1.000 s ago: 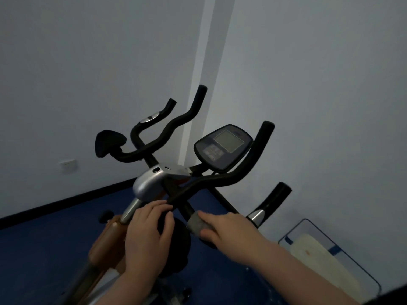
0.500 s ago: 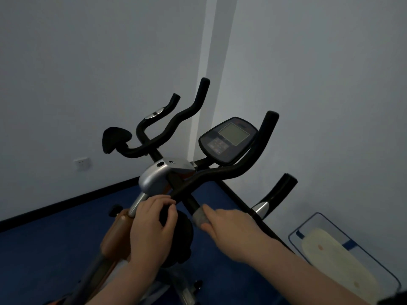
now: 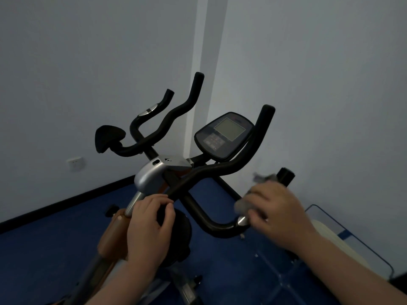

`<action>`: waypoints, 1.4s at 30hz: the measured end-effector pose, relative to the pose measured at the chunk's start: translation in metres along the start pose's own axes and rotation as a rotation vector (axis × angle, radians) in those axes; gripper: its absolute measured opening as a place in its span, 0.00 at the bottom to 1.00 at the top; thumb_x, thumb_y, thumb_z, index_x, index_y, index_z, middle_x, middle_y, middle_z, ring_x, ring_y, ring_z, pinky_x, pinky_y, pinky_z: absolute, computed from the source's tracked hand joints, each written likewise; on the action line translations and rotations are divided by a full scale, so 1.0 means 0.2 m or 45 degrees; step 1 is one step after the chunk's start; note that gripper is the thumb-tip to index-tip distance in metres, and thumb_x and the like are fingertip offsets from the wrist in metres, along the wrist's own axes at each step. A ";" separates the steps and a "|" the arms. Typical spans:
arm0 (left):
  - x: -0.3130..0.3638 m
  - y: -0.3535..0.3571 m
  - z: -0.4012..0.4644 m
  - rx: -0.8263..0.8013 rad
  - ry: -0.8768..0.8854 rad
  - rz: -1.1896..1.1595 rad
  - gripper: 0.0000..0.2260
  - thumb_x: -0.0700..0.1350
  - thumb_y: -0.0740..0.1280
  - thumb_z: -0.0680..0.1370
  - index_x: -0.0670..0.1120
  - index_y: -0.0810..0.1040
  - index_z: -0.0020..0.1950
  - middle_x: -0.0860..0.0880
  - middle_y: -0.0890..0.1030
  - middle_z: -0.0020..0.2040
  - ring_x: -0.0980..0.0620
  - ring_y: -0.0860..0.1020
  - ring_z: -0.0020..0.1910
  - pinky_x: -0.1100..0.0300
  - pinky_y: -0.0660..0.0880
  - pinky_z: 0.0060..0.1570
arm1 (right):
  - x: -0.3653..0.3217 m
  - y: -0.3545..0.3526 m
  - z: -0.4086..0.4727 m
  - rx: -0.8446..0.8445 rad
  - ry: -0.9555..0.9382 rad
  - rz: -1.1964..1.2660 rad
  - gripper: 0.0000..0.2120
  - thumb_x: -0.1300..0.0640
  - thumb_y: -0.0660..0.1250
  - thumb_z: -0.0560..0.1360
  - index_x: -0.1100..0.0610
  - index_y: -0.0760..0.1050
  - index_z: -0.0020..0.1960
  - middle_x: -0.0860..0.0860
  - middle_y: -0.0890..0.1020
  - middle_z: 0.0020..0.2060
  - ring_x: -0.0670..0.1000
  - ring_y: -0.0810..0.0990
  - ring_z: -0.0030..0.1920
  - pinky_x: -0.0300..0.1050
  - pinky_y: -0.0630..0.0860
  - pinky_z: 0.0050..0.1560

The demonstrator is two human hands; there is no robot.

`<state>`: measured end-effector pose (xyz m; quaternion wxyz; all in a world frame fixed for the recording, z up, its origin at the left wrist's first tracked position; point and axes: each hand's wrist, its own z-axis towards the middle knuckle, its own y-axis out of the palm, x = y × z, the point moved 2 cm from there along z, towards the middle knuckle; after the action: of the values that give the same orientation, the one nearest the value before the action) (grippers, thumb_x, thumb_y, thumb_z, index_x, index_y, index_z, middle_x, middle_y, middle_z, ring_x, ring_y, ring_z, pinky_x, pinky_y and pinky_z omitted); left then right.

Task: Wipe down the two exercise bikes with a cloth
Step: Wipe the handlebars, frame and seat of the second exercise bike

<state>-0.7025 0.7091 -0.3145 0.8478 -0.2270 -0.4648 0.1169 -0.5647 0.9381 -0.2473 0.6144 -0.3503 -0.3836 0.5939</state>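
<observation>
An exercise bike stands in the room corner, its black handlebar (image 3: pixel 222 170) curving up on both sides of a console (image 3: pixel 222 136) with a grey screen. My right hand (image 3: pixel 275 212) grips a grey cloth (image 3: pixel 243 204) wrapped round the lower right handlebar grip, just below its black end (image 3: pixel 285 176). My left hand (image 3: pixel 149 225) holds the black padded part near the silver stem cover (image 3: pixel 154 173), fingers curled over it. A second set of black handlebars (image 3: pixel 163 126) rises behind on the left.
White walls meet in a corner just behind the bike. The floor (image 3: pixel 55 234) is dark blue. A wire-framed rack with a pale pad (image 3: pixel 334 243) lies on the floor at the right. A wall socket (image 3: pixel 75 163) sits low on the left wall.
My right hand has slid the cloth outward along the lower bar, from near the stem to the right grip. My left hand has stayed in place. The view has shifted slightly.
</observation>
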 end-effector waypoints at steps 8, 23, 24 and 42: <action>-0.02 0.01 0.00 0.009 0.018 0.007 0.04 0.42 0.67 0.76 0.51 0.79 0.47 0.59 0.78 0.48 0.60 0.71 0.50 0.79 0.59 0.54 | -0.25 0.20 -0.12 0.170 0.096 0.112 0.11 0.53 0.63 0.72 0.54 0.80 0.50 0.47 0.81 0.49 0.50 0.75 0.58 0.52 0.65 0.68; -0.01 -0.01 -0.01 0.039 -0.062 -0.065 0.06 0.43 0.62 0.79 0.51 0.77 0.50 0.58 0.77 0.48 0.65 0.72 0.51 0.78 0.61 0.52 | -0.45 0.12 0.07 0.202 0.549 0.494 0.14 0.58 0.62 0.80 0.49 0.72 0.37 0.43 0.75 0.31 0.44 0.75 0.33 0.40 0.75 0.45; -0.01 -0.01 -0.01 0.046 -0.071 -0.066 0.06 0.43 0.61 0.80 0.51 0.77 0.50 0.58 0.77 0.47 0.66 0.72 0.51 0.78 0.62 0.51 | -0.44 0.09 0.11 0.219 0.653 0.750 0.16 0.54 0.58 0.82 0.47 0.70 0.36 0.42 0.75 0.31 0.42 0.75 0.33 0.34 0.71 0.39; -0.10 0.04 -0.01 0.107 -0.248 -0.220 0.12 0.49 0.51 0.82 0.57 0.68 0.40 0.55 0.72 0.39 0.59 0.72 0.40 0.63 0.66 0.37 | -0.70 0.30 0.36 -0.482 1.071 0.832 0.11 0.44 0.51 0.81 0.49 0.66 0.51 0.49 0.79 0.45 0.48 0.76 0.42 0.50 0.74 0.47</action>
<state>-0.7119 0.7069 -0.3336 0.8144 -0.1379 -0.5573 0.0844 -0.6564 0.7993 -0.2753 0.4249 -0.7615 -0.0772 0.4833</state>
